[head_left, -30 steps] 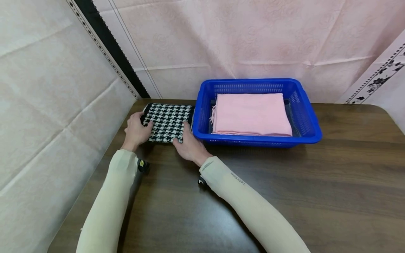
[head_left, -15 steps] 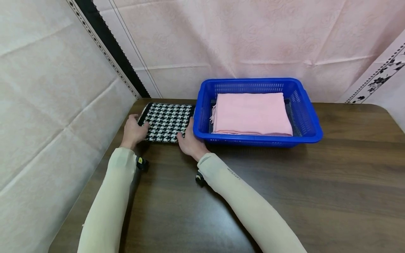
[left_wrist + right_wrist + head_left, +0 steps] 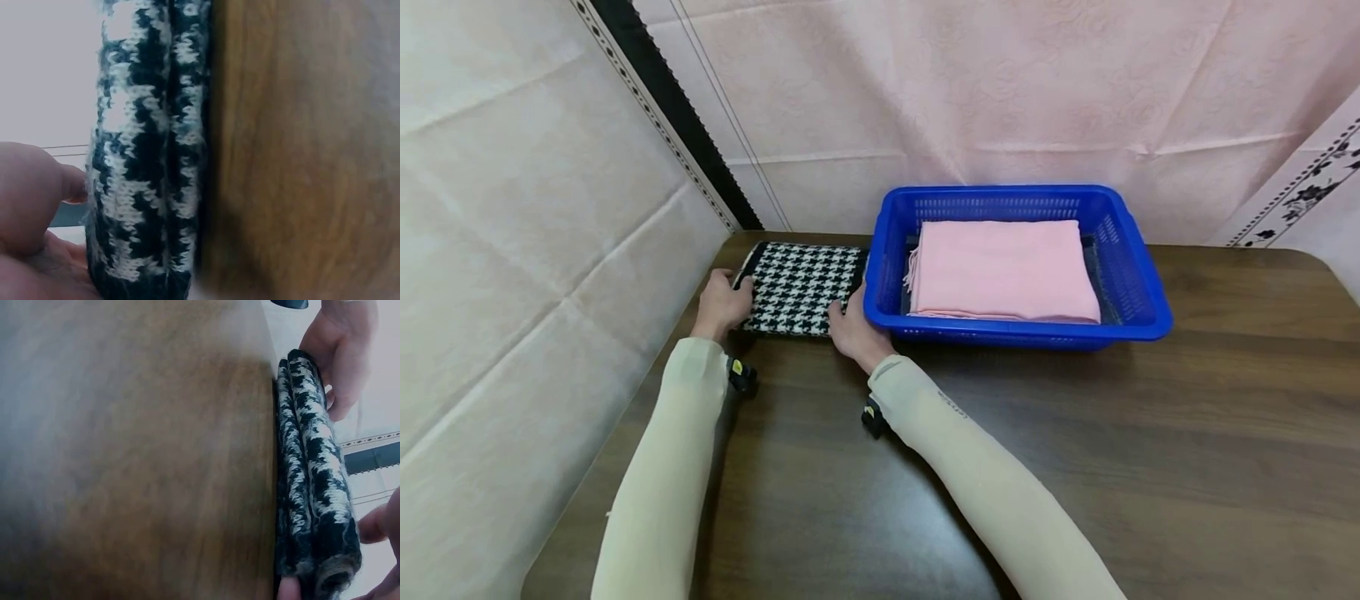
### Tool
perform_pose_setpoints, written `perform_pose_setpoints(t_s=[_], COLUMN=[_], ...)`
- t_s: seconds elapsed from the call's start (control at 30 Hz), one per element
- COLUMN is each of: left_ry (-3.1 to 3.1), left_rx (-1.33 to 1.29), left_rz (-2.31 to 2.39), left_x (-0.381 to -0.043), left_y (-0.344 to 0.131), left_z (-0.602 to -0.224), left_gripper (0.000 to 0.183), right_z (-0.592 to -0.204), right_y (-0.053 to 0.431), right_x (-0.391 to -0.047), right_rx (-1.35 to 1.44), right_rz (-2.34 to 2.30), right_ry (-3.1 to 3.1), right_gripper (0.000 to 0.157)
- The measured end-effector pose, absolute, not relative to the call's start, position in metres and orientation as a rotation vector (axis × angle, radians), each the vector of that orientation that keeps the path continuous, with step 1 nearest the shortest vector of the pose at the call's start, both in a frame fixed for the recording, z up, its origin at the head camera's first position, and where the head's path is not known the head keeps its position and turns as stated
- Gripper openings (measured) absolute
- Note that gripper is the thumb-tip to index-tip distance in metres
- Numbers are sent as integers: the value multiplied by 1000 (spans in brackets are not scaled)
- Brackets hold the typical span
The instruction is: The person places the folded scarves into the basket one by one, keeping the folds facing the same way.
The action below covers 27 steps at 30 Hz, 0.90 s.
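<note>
A folded black-and-white houndstooth knit scarf lies flat on the table, left of the blue basket. My left hand holds its left edge, thumb over the top. At the right front corner, my right hand grips the scarf between thumb and fingers, close against the basket wall. The left wrist view has the scarf's layered front edge beside the left thumb. In the right wrist view, one right fingertip shows at the scarf's underside. The fingers' far parts are hidden.
A blue plastic basket stands right beside the scarf. In it lies a folded pink fringed cloth on top of dark blue fabric. Pale curtain-like sheets hang behind and at the left of the wooden table.
My right hand has slid rightward along the scarf's front to its corner by the basket. My left hand has shifted slightly outward at the left edge. The scarf stays about in place.
</note>
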<state>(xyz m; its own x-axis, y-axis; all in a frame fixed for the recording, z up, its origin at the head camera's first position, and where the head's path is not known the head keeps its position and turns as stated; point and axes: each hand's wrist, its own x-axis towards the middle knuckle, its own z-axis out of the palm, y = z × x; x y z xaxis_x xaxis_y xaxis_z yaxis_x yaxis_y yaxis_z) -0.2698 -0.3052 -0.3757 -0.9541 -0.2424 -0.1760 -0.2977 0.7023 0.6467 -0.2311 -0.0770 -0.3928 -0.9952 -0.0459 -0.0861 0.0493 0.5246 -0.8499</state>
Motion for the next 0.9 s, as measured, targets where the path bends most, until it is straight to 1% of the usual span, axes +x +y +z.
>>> perform_pose_setpoints(t_s=[0.33,0.57,0.7,0.8,0.9], left_ry=[2849,2878,2877,2863,2852], left_rx=[-400,-370,-362,-375,-395], left_rz=[1046,984,1000,1037,1078], left_x=[-274,-272,-270,-269,-269], left_y=[-306,-308,-309,-308,-308], left_z=[-377,-378,-379,-380,-381], left_gripper=[63,47,40,40,44], right_z=[-393,-392,-391,-391,-391], right_y=[-77,-79,-79,-78,-78], right_x=[-235,-235,-234,-234,-233], right_rx=[19,26,27,24,12], right_rz=[-1405,-1365,-1358,-1342,-1345], right_ry=[2660,2711,2718,2722,2721], right_gripper=[67,67,68,67,66])
